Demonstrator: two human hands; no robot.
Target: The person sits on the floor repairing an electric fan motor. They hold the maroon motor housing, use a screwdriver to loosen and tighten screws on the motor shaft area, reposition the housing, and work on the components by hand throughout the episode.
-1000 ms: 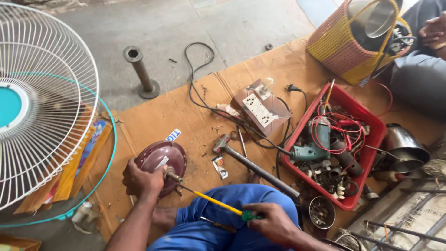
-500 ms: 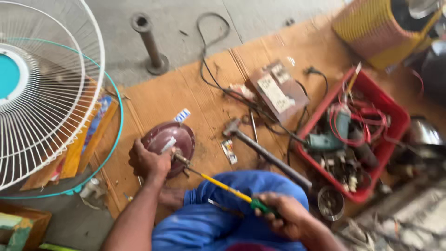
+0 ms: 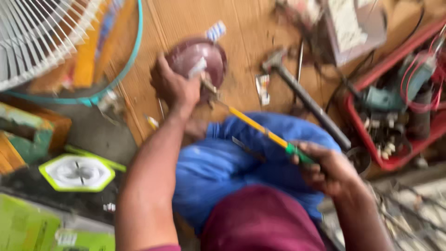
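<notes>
Cardboard (image 3: 186, 28), one sheet, covers the floor. One white fan grille (image 3: 42, 42) with a teal rim stands at upper left; one red tray (image 3: 367, 125) of wires and parts sits at right. One hammer (image 3: 302, 95) lies beside the tray. One dark red motor cover (image 3: 197, 58), round, domed and glossy, rests on the cardboard ahead of the blue-clad knee. Left hand (image 3: 173, 88) grips its near edge. Right hand (image 3: 327, 169) is closed round the green handle of one screwdriver (image 3: 260, 130), whose yellow shaft slants up, its tip at the cover. All is blurred.
</notes>
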